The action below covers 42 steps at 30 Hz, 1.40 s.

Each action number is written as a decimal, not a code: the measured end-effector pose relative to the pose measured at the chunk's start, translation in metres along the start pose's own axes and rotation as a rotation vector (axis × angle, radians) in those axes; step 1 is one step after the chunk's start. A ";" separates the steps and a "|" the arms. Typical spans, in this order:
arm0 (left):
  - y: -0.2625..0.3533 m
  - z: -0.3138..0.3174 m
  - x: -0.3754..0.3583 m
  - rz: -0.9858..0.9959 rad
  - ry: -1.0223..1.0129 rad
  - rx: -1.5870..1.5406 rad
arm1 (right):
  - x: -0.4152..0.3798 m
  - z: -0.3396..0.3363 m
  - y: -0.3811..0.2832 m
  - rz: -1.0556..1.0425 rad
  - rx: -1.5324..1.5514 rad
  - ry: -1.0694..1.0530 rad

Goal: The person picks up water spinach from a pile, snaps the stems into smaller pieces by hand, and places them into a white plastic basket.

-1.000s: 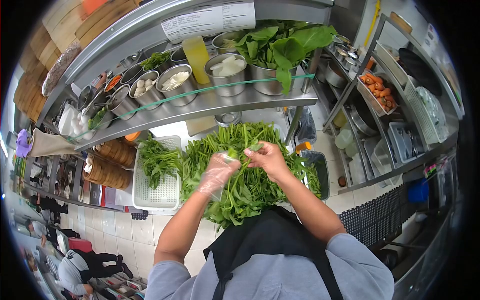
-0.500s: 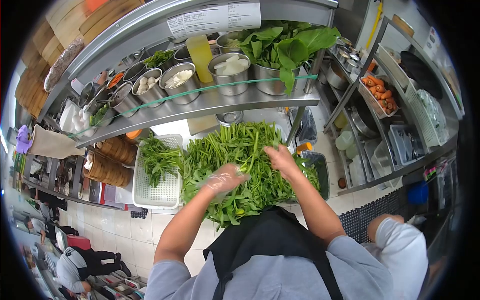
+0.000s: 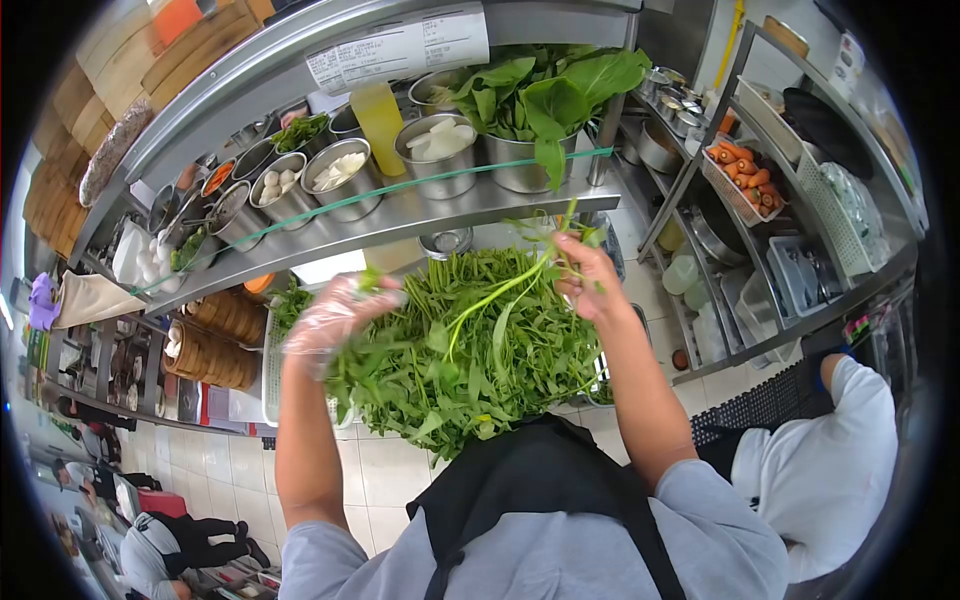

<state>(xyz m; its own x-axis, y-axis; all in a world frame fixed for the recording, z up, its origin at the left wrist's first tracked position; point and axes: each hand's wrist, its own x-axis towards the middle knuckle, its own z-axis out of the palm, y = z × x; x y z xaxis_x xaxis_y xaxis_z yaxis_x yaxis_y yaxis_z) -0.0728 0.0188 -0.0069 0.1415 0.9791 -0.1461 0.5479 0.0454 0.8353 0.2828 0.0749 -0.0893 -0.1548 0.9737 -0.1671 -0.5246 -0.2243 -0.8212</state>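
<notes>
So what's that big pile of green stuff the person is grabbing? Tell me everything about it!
The pile of leafy greens is a heap of long thin stems with pointed leaves, fresh and bright green, lying tangled on the counter below the metal shelf. The right hand lifts a few stems up out of the heap, so they arch above it. The left hand, in a clear plastic glove, hovers at the pile's left edge with a bit of green at its fingertips. More of the same greens lie further left.
</notes>
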 end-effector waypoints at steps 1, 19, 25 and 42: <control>0.003 -0.014 -0.004 -0.062 0.072 -0.011 | 0.003 -0.009 -0.001 -0.002 0.000 -0.001; 0.036 0.101 0.015 0.547 -0.050 0.414 | -0.025 0.032 0.020 -0.194 -0.355 -0.218; 0.025 0.092 0.021 0.358 -0.035 0.097 | -0.047 0.033 0.041 -0.292 -0.295 -0.228; -0.004 0.004 0.000 -0.021 0.299 -0.172 | -0.024 -0.234 0.001 -0.606 -1.374 0.728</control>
<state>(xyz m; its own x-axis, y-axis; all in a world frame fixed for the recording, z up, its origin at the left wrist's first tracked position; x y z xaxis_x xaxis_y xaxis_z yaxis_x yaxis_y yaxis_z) -0.0721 0.0179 -0.0123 -0.1303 0.9912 -0.0239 0.3972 0.0742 0.9147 0.4820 0.0607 -0.2143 0.3852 0.8031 0.4546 0.7783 -0.0180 -0.6277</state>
